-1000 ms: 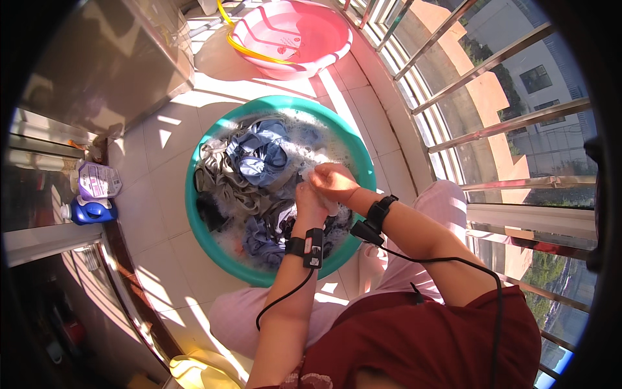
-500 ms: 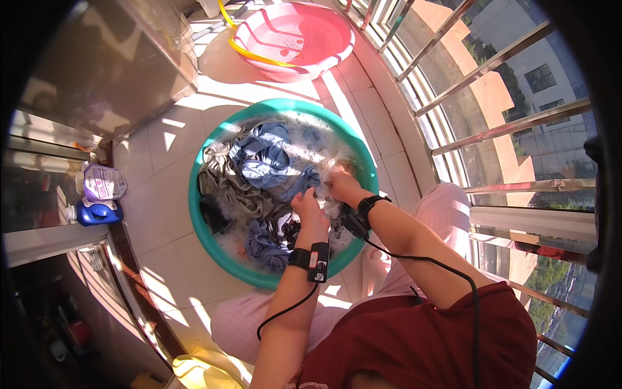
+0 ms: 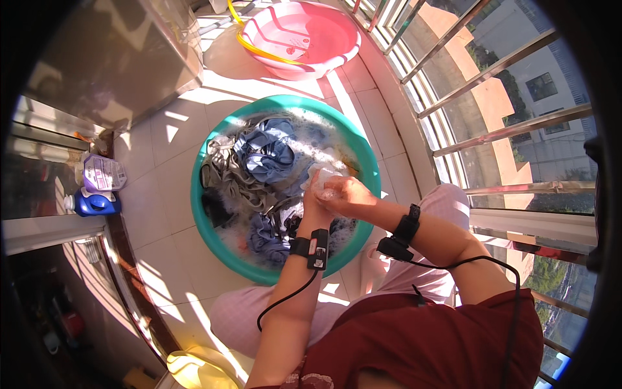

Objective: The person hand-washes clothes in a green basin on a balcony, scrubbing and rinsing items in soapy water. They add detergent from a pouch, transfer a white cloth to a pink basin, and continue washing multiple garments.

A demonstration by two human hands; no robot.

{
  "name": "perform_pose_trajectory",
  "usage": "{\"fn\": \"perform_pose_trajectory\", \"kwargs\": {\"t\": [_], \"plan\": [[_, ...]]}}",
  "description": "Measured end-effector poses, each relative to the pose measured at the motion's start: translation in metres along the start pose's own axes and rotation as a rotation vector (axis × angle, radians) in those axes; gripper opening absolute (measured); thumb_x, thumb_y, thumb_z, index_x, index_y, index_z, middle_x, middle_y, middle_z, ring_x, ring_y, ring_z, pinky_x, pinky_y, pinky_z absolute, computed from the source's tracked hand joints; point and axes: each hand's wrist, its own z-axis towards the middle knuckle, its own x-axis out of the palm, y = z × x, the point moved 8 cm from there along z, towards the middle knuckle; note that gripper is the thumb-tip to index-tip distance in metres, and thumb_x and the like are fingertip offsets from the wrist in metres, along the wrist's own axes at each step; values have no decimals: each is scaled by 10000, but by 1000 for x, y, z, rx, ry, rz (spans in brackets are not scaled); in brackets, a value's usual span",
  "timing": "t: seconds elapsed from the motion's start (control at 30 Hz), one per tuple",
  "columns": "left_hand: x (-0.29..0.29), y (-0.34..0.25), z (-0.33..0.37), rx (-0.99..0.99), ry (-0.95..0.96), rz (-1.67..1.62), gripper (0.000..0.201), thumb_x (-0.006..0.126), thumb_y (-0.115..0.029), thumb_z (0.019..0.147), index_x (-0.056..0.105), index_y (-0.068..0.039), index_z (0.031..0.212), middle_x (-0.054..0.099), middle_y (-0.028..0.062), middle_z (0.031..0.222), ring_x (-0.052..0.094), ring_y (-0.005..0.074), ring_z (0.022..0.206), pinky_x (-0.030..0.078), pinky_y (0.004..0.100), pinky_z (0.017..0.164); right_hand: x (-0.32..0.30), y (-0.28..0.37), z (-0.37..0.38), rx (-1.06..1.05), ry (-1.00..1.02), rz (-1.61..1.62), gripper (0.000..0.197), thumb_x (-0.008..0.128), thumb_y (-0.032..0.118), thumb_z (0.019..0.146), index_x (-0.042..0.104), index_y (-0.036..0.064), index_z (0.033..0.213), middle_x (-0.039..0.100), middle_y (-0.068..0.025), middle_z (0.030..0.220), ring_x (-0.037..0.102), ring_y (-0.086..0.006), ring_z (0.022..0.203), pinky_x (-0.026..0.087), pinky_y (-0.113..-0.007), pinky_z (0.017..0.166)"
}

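Over the right half of a green washtub point(image 3: 199, 217), my left hand point(image 3: 313, 202) and my right hand point(image 3: 350, 194) are together, both closed on a white sudsy cloth point(image 3: 320, 176). Its lower part is hidden by my fingers. In the soapy water lie a bunched light-blue garment point(image 3: 267, 155), a grey garment point(image 3: 223, 172) to its left, and a darker blue garment point(image 3: 267, 241) nearer to me. A small black cloth point(image 3: 217, 209) is at the tub's left side. White suds point(image 3: 321, 123) cover much of the water.
A pink basin point(image 3: 327, 45) with a yellow hose point(image 3: 259, 53) stands beyond the tub. At the left are a blue jug point(image 3: 97, 203) and a purple-and-white container point(image 3: 103, 174). A barred window point(image 3: 512, 126) runs along the right. Something yellow point(image 3: 201, 369) sits at the lower left.
My right hand has come up out of the suds at the right and moved left to meet my left hand. The white cloth is now between them, raised above the water.
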Motion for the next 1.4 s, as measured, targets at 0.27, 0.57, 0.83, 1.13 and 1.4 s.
{"fn": "perform_pose_trajectory", "kwargs": {"t": [0.27,0.57,0.83,1.13,1.4], "plan": [[-18,-43,-19,363,-502,227,304,514,-160,897,462,-20,1163,549,127,1106,585,253,960,504,381,805,-30,-49,46,-37,-217,-60,205,515,184,880,554,72,1048,588,-174,990,557,-365,955,457,-420,762],[-57,-44,-15,351,-502,842,538,647,-6,770,341,4,1213,497,147,1192,522,213,1047,448,340,852,43,-105,48,-258,18,-765,430,553,155,850,513,239,1270,480,-87,1279,465,-308,1186,350,-564,932],[-46,-73,-22,287,-434,703,216,596,-52,823,550,-18,1032,608,59,934,616,160,749,490,287,532,0,-83,63,-205,52,-366,312,634,180,813,568,170,1118,558,-93,1071,535,-306,1048,460,-389,862],[22,-157,-48,581,-405,744,260,613,-25,808,566,-5,1064,601,46,827,549,103,657,439,226,586,-106,-1,26,-254,-161,217,177,687,168,828,636,57,957,439,-44,1129,518,-135,962,461,-256,804],[-14,-156,-54,527,-487,1194,268,525,40,699,692,-21,901,536,-12,630,490,96,606,377,229,551,-49,-75,42,55,-120,-241,315,687,297,810,589,113,1046,571,-53,1010,575,-213,929,440,-343,779]]}}
